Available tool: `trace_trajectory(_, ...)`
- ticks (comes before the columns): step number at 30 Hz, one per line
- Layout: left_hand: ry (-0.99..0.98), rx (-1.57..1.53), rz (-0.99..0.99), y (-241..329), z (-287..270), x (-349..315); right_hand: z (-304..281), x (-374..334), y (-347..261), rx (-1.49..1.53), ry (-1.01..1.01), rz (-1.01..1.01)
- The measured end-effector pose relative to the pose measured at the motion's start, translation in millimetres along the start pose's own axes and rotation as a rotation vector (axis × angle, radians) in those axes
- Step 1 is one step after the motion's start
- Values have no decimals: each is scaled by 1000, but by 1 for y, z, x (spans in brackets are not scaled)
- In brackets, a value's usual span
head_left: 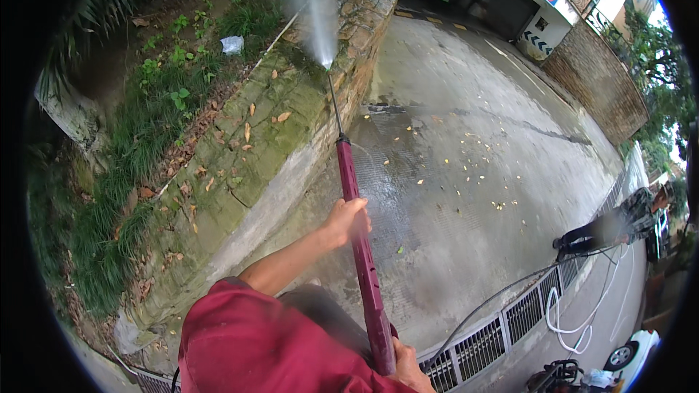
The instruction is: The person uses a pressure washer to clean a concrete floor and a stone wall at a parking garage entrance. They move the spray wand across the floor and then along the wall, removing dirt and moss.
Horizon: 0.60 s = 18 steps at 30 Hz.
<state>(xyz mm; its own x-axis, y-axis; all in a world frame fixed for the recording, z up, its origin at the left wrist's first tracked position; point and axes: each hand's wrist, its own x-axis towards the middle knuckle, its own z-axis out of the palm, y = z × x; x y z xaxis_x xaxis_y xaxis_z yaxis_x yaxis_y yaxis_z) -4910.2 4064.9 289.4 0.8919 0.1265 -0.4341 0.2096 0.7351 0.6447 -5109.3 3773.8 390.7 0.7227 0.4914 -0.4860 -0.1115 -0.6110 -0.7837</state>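
Observation:
A long dark-red pressure washer gun (370,276) runs away from me, with a thin metal lance at its front. My left hand (344,224) is wrapped round its middle, the red-sleeved arm reaching in from the lower left. At the lower edge my right hand (409,368) is closed on the rear end; part of it is cut off. From the nozzle tip (328,65) a white fan of water spray (314,14) shoots forward along the mossy stone wall top (280,113). Fallen leaves lie on the nearer stones, and the trigger is hidden.
Left of the wall is a grassy bed (138,167) with a tree trunk (73,113). A wet concrete ramp (451,160) drops to a dark garage entrance. On the right are a drain grate (502,338), a black hose (488,302), a white hose (557,320) and another person (619,222).

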Motion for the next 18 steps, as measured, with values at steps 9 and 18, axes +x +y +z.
trace_trajectory(9,-62,49,71,42,45,12,5,14,-6,-54,179,-222)
trace_trajectory(18,-48,86,-46,-26,23,-55,33,-66,16,-21,134,-102)
